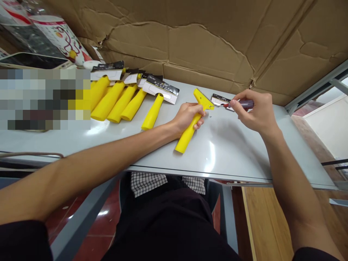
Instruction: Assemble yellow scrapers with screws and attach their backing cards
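My left hand (190, 116) is wrapped round the neck of a yellow scraper (187, 135), whose wide head points away from me and whose handle slants down toward the table's front edge. In my right hand (254, 108) is a screwdriver (243, 104) with a dark reddish, see-through handle. Its thin shaft runs left, and the tip meets the right end of the scraper's head. A tiny screw (210, 116) lies on the table just below the head. Partly behind my right hand lies a black-and-white card (221, 99).
On the grey-white table (231, 159), several yellow scrapers (114, 99) with black-and-white cards (160, 88) lie to the left. A phone (35, 61) and a patterned paper cup (61, 38) are at the far left. Cardboard (179, 47) stands along the back. A blurred patch covers the left side.
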A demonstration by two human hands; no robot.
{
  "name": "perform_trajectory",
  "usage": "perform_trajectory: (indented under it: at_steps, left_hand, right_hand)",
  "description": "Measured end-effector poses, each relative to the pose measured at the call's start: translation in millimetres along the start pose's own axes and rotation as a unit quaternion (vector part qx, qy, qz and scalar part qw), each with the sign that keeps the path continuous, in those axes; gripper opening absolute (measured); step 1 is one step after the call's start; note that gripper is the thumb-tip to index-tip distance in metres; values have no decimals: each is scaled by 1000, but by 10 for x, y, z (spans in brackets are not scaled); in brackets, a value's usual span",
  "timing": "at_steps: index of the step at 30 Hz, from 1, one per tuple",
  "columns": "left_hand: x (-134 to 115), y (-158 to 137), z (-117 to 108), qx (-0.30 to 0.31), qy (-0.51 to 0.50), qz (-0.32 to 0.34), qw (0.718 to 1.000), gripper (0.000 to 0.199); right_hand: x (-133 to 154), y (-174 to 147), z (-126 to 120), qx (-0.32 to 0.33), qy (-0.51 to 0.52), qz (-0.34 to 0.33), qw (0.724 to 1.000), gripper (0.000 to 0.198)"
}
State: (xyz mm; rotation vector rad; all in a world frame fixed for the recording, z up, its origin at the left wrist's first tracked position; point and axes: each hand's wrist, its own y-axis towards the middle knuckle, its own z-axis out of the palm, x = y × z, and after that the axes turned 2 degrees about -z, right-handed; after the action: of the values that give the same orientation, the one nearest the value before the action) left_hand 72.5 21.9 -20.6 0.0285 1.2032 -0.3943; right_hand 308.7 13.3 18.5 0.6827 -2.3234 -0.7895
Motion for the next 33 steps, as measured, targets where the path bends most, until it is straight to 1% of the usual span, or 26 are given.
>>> perform_trajectory:
  at_steps: [1, 5, 7, 10, 12, 15, 17, 20, 22, 24, 26, 28, 29, 31, 33]
  left_hand:
    - [0, 2, -2, 0, -1, 0, 1000, 10]
    - [3, 11, -11, 5, -1, -2, 1000, 12]
    - [6, 12, -15, 9, 0, -1, 1000, 11]
    - [9, 11, -16, 10, 0, 2, 1000, 11]
    - [10, 10, -14, 8, -4, 4, 1000, 10]
    - [5, 8, -7, 7, -9, 6, 1000, 9]
    - [-3, 6, -2, 6, -13, 4, 1000, 9]
    - [-12, 5, 4, -1, -28, -4, 1000, 11]
    - [-10, 4, 4, -5, -34, -9, 999, 11]
    - [-3, 2, 2, -2, -30, -6, 1000, 11]
    - [3, -2, 0, 6, -22, 3, 1000, 11]
    - [4, -7, 0, 12, -15, 7, 1000, 10]
    - [3, -8, 1, 12, -13, 6, 1000, 9]
    - [-1, -7, 1, 8, -12, 0, 1000, 9]
    - [0, 2, -1, 5, -17, -1, 1000, 10]
  right_hand:
    - [6, -1, -7, 6, 7, -10, 1000, 4]
    - [19, 0, -21, 18, 53, -44, 997, 10]
    - [11, -1, -11, 14, 58, -34, 998, 10]
    - [1, -4, 9, 18, 25, 2, 1000, 5]
    - [12, -5, 8, 31, 6, 22, 999, 13]
    - [50, -5, -23, 44, 18, 21, 999, 13]
    - [75, -5, -50, 50, 29, 17, 998, 19]
    - [92, -3, -73, 58, 27, 39, 997, 22]
    - [86, 2, -75, 52, 32, 56, 997, 23]
    - [64, 12, -73, 31, 30, 61, 997, 29]
    - [29, 21, -71, 5, -1, 46, 999, 38]
    - [-5, 25, -69, -1, -34, 29, 999, 42]
    - [-15, 24, -68, 5, -42, 26, 999, 38]
    - [-13, 18, -67, 26, -29, 34, 999, 26]
    - [12, 14, -69, 40, 3, 42, 998, 24]
